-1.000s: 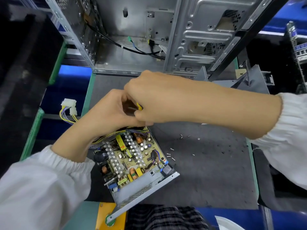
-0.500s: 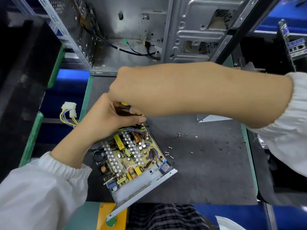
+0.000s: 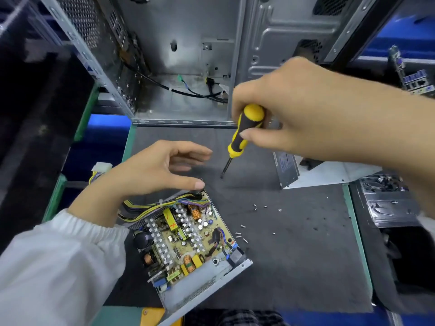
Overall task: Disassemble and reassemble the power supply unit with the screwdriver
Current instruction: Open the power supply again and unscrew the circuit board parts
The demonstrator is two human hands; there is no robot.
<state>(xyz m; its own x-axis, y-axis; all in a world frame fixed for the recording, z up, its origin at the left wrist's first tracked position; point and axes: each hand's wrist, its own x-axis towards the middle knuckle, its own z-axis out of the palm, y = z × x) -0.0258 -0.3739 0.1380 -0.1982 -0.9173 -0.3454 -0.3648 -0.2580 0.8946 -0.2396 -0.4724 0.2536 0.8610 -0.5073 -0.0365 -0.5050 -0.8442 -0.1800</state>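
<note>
Right hand (image 3: pixel 294 109) has lifted the screwdriver (image 3: pixel 244 130) off the power supply unit (image 3: pixel 188 243)

Yellow-and-black screwdriver (image 3: pixel 244 130), dark grey mat (image 3: pixel 294 255) (green-edged), white sleeve (image 3: pixel 58 267).

We've got one view only: head cam, wide-angle, looking forward and down onto the surface (image 3: pixel 294 255). Close in, at arm's reach; our sleeves enter at the bottom left and right edges. An open PC case (image 3: pixel 188 55) fills the top of frame.
</note>
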